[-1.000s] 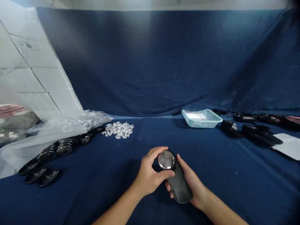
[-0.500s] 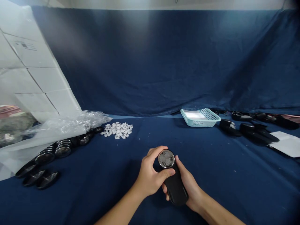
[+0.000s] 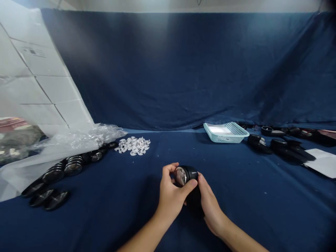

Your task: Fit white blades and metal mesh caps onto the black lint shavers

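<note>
A black fabric shaver (image 3: pixel 193 201) with a round, perforated metal head is held between both hands, low in the middle of the view. The metal mesh faces left, and small pale lettering shows on the black collar behind it. My left hand (image 3: pixel 170 192) is closed around the head end, thumb across the collar and fingers over the far side. Along the body's right side, my right hand (image 3: pixel 213 206) wraps the handle; most of its fingers are hidden behind the shaver.
White small plastic parts (image 3: pixel 133 145) lie piled at centre left. Black round-topped parts (image 3: pixel 56 171) line the left, beside clear plastic wrap (image 3: pixel 86 136). A pale blue basket (image 3: pixel 228 139) holds something white. More black shaver bodies (image 3: pixel 287 148) and white paper (image 3: pixel 321 161) are at right.
The shaver has been turned so its mesh head faces left instead of up toward me. Both hands still hold it, and the right hand has shifted with the handle.
</note>
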`<state>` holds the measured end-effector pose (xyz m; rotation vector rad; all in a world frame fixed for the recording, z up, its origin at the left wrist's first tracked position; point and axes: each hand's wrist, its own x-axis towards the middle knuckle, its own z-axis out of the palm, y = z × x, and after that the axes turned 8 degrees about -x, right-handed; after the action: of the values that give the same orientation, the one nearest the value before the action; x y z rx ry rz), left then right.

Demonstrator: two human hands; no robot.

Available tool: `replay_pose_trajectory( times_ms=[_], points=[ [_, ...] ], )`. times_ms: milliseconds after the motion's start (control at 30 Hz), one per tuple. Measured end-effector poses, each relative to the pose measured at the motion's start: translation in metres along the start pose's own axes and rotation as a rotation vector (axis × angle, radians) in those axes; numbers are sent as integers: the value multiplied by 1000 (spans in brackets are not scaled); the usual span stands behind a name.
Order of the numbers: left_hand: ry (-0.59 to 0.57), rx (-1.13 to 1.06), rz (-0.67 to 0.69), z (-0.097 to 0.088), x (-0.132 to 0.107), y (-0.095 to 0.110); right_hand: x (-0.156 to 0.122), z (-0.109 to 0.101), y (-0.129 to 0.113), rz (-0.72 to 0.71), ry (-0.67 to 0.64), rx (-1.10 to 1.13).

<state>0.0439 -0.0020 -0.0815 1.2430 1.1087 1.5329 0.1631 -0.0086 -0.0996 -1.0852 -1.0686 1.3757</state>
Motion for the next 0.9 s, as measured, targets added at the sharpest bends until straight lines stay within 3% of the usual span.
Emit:
replay_pose_trajectory(
  times_ms=[100, 200, 333, 433, 533, 633, 900],
  points=[
    [-71, 13, -104, -3, 4, 2, 4, -9, 6, -173, 45, -213],
    [-117, 109, -176, -7, 9, 4, 6, -19, 10, -317, 5, -372],
    [-186, 100, -448, -13, 17, 6, 7, -26, 9, -449, -5, -542],
    [-185, -98, -375, -18, 22, 11, 11, -27, 7, -420, 36, -507],
    [-306, -232, -278, -23, 26, 14, 15, -26, 4, -299, 77, -412],
    [-414, -195, -272, -28, 31, 13, 16, -26, 2, -197, 90, -337],
    [-422, -92, -401, -28, 30, 10, 17, -26, 4, -194, 77, -288]
  ],
)
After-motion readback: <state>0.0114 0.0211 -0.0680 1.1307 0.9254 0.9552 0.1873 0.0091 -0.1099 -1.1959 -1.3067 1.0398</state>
